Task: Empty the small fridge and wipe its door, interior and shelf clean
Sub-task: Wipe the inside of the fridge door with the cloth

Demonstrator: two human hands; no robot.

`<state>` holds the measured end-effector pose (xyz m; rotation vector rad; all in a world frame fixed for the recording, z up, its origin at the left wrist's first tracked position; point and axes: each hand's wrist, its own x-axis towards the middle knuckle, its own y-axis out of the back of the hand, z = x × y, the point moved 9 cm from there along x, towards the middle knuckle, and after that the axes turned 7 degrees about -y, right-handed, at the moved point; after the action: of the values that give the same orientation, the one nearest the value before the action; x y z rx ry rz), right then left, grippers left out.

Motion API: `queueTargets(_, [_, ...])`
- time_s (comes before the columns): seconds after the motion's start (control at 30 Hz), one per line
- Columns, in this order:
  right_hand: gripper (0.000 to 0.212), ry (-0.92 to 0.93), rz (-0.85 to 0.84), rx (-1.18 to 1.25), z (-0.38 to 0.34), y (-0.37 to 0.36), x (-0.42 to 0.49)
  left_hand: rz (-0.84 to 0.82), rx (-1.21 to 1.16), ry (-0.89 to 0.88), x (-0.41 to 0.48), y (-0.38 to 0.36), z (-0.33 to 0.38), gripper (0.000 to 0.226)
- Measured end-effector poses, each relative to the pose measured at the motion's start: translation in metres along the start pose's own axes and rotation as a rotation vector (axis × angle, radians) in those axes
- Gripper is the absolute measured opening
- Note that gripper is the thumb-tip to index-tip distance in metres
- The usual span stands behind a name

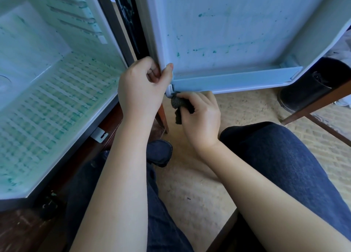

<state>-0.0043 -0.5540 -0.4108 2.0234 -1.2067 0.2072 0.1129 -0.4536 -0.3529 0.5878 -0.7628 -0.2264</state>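
Head view of a small white-lined fridge with its door open. The left hand (141, 84) grips the near lower edge of the pale blue-white plastic fridge door (228, 33): the fingers are curled behind the edge and the thumb lies on the inner face. Just below and to the right of it, the right hand (201, 114) is closed round a bunched dark grey cloth (178, 103), whose upper end touches the bottom corner of the door; a loose end hangs below the fingers. A white plastic door rail (233, 79) runs rightward from above the right hand along the door's foot. Teal specks and smears mark the door panel above both hands. To the left of the left hand lies the open fridge interior (47, 80), its ridged white floor streaked with teal stains; whether the ridges belong to a separate shelf cannot be told. Below the hands are the person's legs in dark blue denim (275, 156), over a beige carpet (190, 185). A black cylindrical container (311, 88) stands well to the right of the right hand, beyond the door's far end. A reddish-brown wooden leg (163, 116) stands between the two wrists.
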Motion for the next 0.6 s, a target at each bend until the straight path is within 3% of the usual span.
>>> queueTargets(0.2, [0.017,0.039,0.079,-0.005,-0.021,-0.009,-0.001,-0.004,-0.017,0.0,0.001,-0.002,-0.002,0.04])
queueTargets(0.4, [0.024,0.031,-0.271,0.018,-0.001,-0.011,-0.01,-0.01,-0.023,-0.006,0.0,-0.002,-0.003,0.041])
queueTargets(0.6, [0.018,-0.191,-0.332,-0.032,0.032,0.003,-0.024,-0.039,-0.08,0.068,-0.007,-0.001,-0.006,0.04])
